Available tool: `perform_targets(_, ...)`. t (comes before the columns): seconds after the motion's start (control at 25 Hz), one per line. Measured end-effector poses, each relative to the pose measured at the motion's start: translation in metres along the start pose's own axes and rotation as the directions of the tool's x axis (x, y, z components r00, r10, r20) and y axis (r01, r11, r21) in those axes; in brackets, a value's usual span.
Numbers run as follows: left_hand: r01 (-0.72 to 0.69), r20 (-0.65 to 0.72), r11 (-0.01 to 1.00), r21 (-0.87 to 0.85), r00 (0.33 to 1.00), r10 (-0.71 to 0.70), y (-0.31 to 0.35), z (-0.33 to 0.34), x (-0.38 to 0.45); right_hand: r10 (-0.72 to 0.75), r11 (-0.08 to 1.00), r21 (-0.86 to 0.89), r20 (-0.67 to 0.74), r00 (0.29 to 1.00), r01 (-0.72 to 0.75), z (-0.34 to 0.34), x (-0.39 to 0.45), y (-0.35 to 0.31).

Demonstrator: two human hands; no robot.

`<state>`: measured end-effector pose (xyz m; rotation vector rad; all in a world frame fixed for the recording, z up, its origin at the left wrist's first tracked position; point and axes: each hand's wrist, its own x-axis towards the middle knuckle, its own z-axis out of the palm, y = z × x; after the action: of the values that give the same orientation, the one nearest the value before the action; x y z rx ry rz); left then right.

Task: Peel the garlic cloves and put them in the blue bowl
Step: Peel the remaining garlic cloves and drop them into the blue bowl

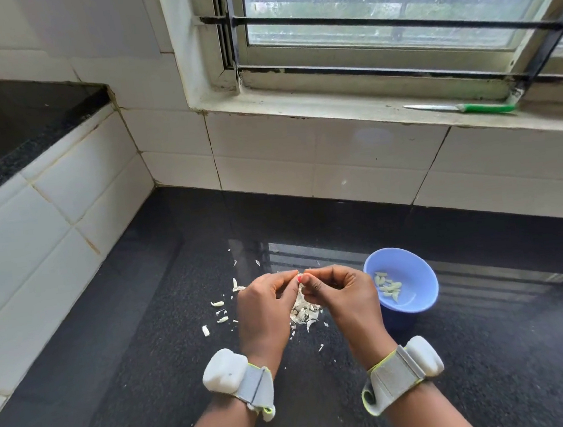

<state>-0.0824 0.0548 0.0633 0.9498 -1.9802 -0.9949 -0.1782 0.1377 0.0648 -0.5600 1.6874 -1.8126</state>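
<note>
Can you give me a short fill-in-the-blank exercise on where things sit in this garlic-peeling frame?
1. The peeled garlic cloves lie inside the round ____ plastic bowl.
2. The green-handled knife rests on the window ____.
3. Both hands, left hand and right hand, pinch one small ____ between their fingertips.
4. Loose papery garlic skins lie on the ____ stone counter.

Missing words: blue; sill; clove; black
</note>
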Motion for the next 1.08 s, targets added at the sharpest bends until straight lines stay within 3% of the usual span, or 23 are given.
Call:
perform_targets(0.12,-0.193,0.038,0.968,0.160,0.981,0.190,-0.004,0.003,0.002,0.010,1.000,0.007,0.005,1.000,-0.010,-0.002,0.000,-0.002)
perform_targets(0.44,-0.182,0.041,0.970,0.159,0.983,0.177,-0.007,0.005,0.004,0.053,0.998,0.017,0.000,0.999,-0.053,0.000,0.001,-0.003)
perform_targets(0.6,0.019,0.057,0.999,0.041,0.998,-0.021,-0.003,0.004,0.005,0.067,0.997,0.026,0.007,0.998,-0.067,-0.001,0.004,-0.001)
perform_targets(0.76,0.241,0.136,0.968,-0.066,0.963,-0.231,-0.001,0.003,0.006,0.079,0.996,0.037,0.027,0.997,-0.080,0.001,0.008,0.003)
perform_targets(0.92,0.435,0.250,0.846,-0.307,0.895,-0.369,0.004,0.004,0.005,0.055,0.998,-0.020,0.031,0.998,-0.055,0.002,0.012,0.010)
perform_targets(1.08,0.569,0.329,0.701,-0.430,0.822,-0.465,0.008,0.006,0.002,0.019,1.000,0.003,0.004,1.000,-0.019,0.002,0.012,0.010)
